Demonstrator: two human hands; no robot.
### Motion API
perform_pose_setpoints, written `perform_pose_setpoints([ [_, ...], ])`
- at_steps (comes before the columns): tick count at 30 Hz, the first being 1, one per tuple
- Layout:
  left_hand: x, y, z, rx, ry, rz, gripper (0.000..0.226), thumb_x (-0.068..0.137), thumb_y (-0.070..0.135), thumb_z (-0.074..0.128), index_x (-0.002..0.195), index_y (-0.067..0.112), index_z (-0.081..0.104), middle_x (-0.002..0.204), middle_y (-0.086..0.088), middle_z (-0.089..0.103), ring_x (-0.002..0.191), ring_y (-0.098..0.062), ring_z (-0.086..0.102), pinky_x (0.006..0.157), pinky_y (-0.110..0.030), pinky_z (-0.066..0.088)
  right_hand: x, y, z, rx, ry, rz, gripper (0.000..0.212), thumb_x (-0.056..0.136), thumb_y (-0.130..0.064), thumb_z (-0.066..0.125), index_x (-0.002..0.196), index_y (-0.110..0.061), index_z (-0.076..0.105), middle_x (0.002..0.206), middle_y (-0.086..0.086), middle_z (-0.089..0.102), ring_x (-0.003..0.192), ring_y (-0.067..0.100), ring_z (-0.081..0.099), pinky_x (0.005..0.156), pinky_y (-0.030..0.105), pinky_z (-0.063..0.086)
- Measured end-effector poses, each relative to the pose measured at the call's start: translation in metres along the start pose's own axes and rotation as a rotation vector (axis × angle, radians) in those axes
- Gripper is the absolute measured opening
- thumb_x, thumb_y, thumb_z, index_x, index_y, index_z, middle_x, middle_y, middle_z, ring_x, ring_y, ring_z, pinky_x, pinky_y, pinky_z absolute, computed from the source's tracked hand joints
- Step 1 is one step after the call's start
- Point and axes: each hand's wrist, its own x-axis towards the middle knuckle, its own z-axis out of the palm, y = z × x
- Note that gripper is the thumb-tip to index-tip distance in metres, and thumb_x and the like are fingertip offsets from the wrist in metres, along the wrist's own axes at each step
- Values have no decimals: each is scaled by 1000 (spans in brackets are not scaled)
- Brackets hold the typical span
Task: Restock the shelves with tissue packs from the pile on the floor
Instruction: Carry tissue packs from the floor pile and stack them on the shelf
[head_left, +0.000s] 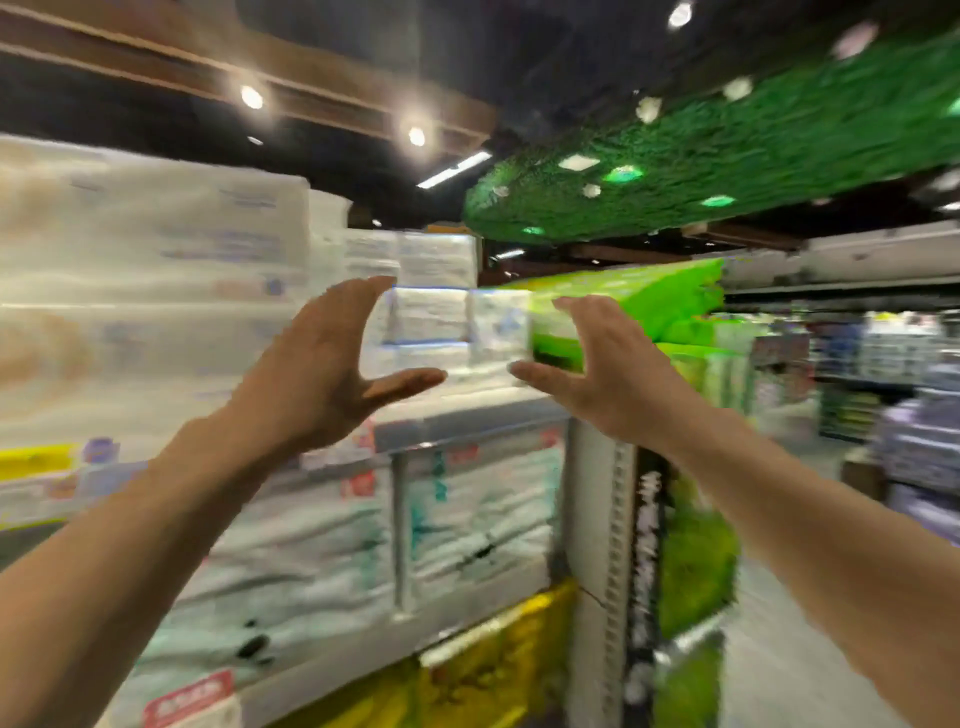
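A blurred shop aisle, with a top shelf (467, 422) stacked with white tissue packs (431, 322). The left hand (322, 374) and right hand (597, 364) are raised with palms facing and fingers spread, holding nothing. The packs sit between and beyond them, untouched. This looks like the shelving step. The next move probably calls for another pack from the floor pile, which is out of view.

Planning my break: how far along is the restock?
Done: white tissue packs stack high on the top shelf, and the lower shelf looks full. In hand: nothing; left hand and right hand are open, raised before a shorter stack. Left: cannot tell; floor pile out of view.
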Motion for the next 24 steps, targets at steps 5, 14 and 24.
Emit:
perform_pose_setpoints([
  [5,-1,145,83,-207,-122,159,111,72,89,42,148,8,41,148,-16,48,135,-31,47,115,-44,35,-108,104,-87,-162,-118,175,90,86,-70,56,153,-13,36,153,13,42,142,31,39,118,42,32],
  [14,10,435,212,-540,-317,414,109,71,92,43,154,23,28,158,-4,36,143,-23,37,118,-40,33,-274,276,-241,-423,-195,533,89,89,-68,55,156,-14,32,155,11,36,142,30,36,116,41,34],
  [24,34,728,400,-826,-492,804,119,68,99,25,152,15,35,152,-10,43,138,-28,44,115,-40,37,-448,477,-355,-711,-203,1044,92,83,-81,46,149,-17,41,152,10,42,140,33,42,115,46,38],
])
